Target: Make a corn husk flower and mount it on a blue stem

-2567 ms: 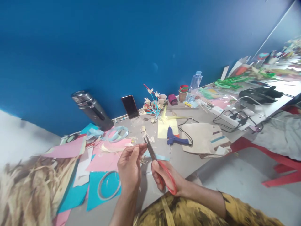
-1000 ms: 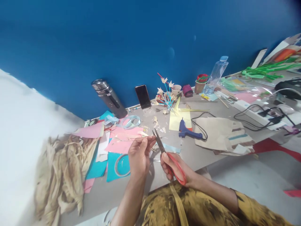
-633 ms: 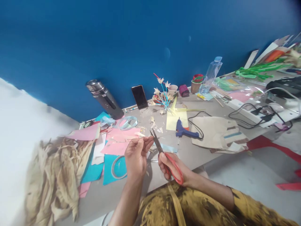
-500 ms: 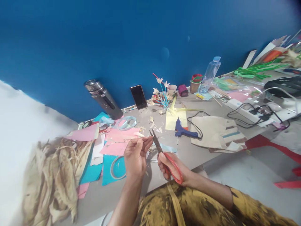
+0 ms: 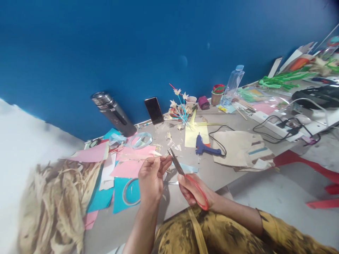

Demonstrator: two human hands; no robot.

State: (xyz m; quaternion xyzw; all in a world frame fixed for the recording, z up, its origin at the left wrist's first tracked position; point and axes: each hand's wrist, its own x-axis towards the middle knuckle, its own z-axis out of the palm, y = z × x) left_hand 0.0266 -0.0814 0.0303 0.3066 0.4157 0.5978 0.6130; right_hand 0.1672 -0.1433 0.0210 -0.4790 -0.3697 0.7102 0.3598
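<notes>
A pair of red-handled scissors (image 5: 197, 192) is held in my right hand (image 5: 194, 188), its dark blades pointing up and away, tips slightly apart. My left hand (image 5: 153, 174) is just left of the blades, thumb and fingers pinched together. A small pale piece of dried husk (image 5: 156, 153) shows at its fingertips, mostly hidden by them. The scissor tips are close to these fingers. Beyond the hands, pale husk scraps (image 5: 170, 137) lie on the table. Behind them, husk flowers (image 5: 177, 92) stand on blue stems.
Dried husks (image 5: 53, 204) hang over the left edge beside pink paper (image 5: 132, 167) and a tape roll (image 5: 124, 192). A flask (image 5: 116, 114) and phone (image 5: 154, 110) lean by the wall. Rightward are a blue glue gun (image 5: 208, 149), a cloth (image 5: 230, 148) and a power strip (image 5: 272, 123).
The view has shifted slightly, moving the table items a little left. Both hands keep nearly the same pose; the scissors tilt a little more and their tips remain near the left fingertips.
</notes>
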